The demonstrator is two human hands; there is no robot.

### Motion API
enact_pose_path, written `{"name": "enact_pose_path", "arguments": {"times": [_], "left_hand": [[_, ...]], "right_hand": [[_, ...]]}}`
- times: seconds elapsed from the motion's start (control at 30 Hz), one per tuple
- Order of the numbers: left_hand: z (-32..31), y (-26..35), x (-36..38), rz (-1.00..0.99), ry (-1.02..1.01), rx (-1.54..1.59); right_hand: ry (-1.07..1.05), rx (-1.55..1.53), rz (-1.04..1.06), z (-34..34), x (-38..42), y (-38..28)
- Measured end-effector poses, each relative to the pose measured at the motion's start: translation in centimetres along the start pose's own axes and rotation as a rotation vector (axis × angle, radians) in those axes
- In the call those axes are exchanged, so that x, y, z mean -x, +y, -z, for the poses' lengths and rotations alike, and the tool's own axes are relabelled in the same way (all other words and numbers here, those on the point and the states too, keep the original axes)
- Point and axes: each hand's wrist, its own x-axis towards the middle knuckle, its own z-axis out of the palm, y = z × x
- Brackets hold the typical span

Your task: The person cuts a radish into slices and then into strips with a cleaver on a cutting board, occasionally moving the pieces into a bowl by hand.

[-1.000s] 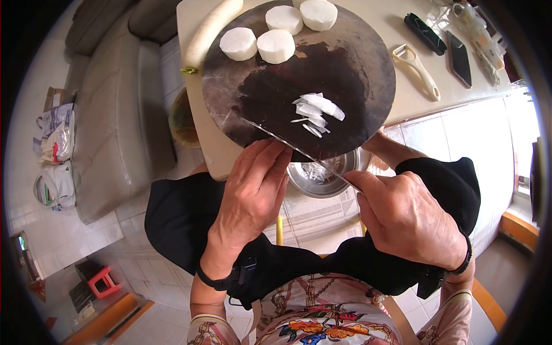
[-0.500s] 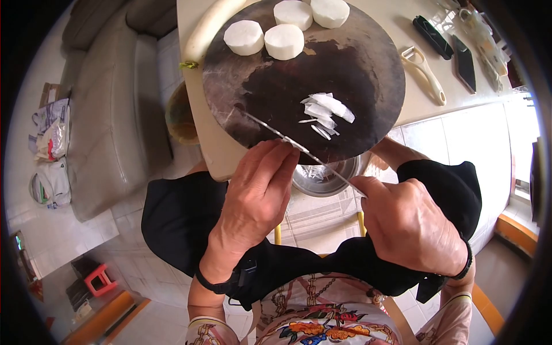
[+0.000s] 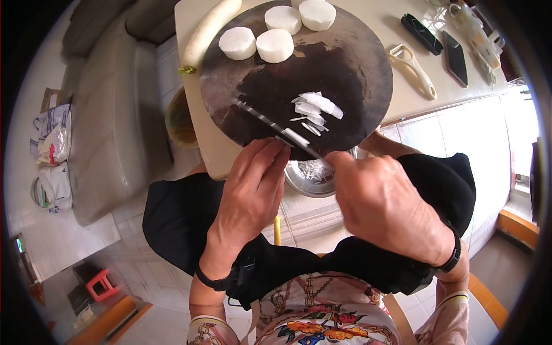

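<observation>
My right hand (image 3: 391, 207) is wrapped round the handle of a knife (image 3: 264, 119), whose thin blade slants up and left over the round dark chopping board (image 3: 356, 75). My left hand (image 3: 253, 184) has its fingertips pressed together at the board's near edge, against the blade. They hold a piece of white radish (image 3: 280, 139), mostly hidden under the fingers. A cut radish strip (image 3: 296, 136) lies along the blade's far side. Beyond it rests a small pile of thin radish slices (image 3: 319, 106). Thick peeled radish rounds (image 3: 275, 46) stand at the board's far side.
A metal bowl (image 3: 298, 187) with radish shreds sits below the board's near edge, between the knees. A whole white radish (image 3: 210, 29) lies left of the board. On the right are a peeler (image 3: 418, 72), a phone (image 3: 455, 59) and a black case (image 3: 421, 34).
The knife and my right hand have shifted left. A radish strip now lies beside the blade, and more of the bowl's shreds show. The view has shifted slightly.
</observation>
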Motion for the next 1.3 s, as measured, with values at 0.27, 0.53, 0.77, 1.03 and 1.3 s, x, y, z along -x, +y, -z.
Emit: {"name": "enact_pose_path", "arguments": {"times": [0.27, 0.53, 0.77, 1.03, 1.3], "left_hand": [[-0.2, 0.0, 0.0, -0.011, 0.013, -0.001], [0.1, 0.0, -0.2, 0.004, -0.012, 0.02], [0.0, 0.0, -0.1, 0.003, -0.015, 0.008], [0.3, 0.0, 0.1, 0.025, -0.053, 0.023], [0.5, 0.1, -0.2, 0.06, -0.094, 0.049]], "right_hand": [[-0.035, 0.002, -0.007, 0.9, 1.2, 0.4], [-0.064, -0.092, 0.005, 1.1, 1.4, 0.7], [-0.081, -0.045, 0.004, 1.3, 1.2, 1.0], [-0.124, -0.003, 0.015, 1.2, 0.4, -0.2], [-0.028, 0.037, 0.144, -0.3, -1.3, -0.7]]}}
